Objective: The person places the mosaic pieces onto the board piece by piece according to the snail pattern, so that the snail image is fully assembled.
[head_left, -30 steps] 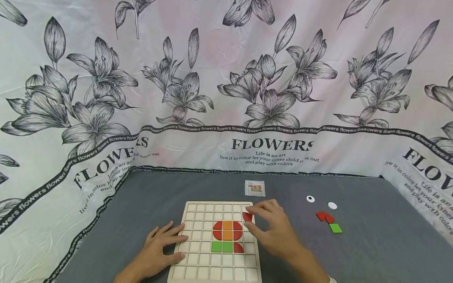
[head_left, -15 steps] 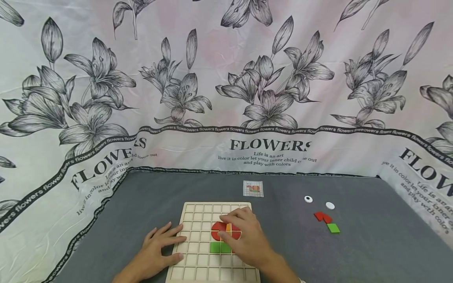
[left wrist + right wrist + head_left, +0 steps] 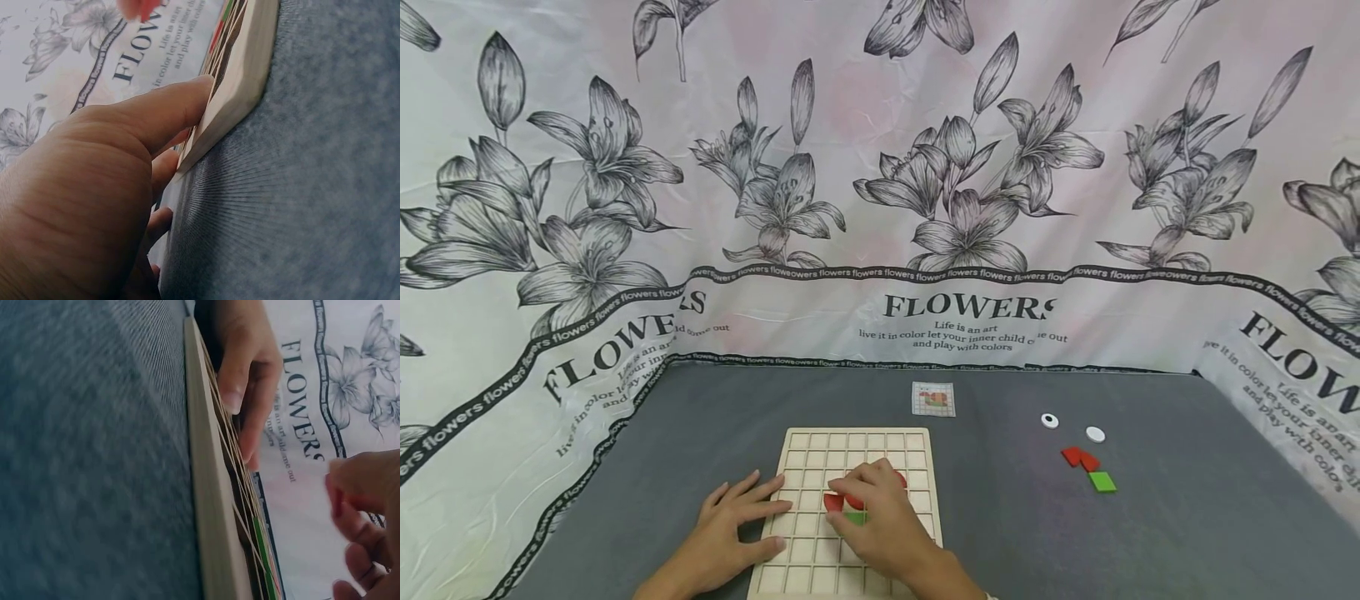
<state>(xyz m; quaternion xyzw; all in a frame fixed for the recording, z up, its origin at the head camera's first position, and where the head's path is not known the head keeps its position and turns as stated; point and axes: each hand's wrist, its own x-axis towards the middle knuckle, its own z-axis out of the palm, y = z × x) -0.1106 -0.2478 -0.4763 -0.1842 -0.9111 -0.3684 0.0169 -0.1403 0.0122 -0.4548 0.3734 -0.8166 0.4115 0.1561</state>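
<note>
A wooden grid board (image 3: 801, 552) lies on the grey cloth in the head view. My left hand (image 3: 730, 525) rests spread along its left edge, with straight fingertips on the rim. In the left wrist view the thumb (image 3: 178, 106) touches that edge. Over the board, my right hand (image 3: 883, 521) pinches a red quarter-round tile (image 3: 832, 502) between thumb and fingers; the right wrist view shows this tile (image 3: 334, 497) above the grid. Beneath the hand, a red tile (image 3: 854, 502) and a green tile (image 3: 855, 517) show in part; the other coloured tiles are mostly hidden.
A small picture card (image 3: 933, 400) lies behind the board. To the right are a white disc with a black dot (image 3: 1049, 421), a plain white disc (image 3: 1095, 434), two red tiles (image 3: 1080, 457) and a green square tile (image 3: 1102, 482). A flowered curtain (image 3: 820, 325) stands behind.
My right hand has carried the red quarter-round tile leftward from the board's right side to left of the coloured tiles. My left hand keeps its place on the board's edge.
</note>
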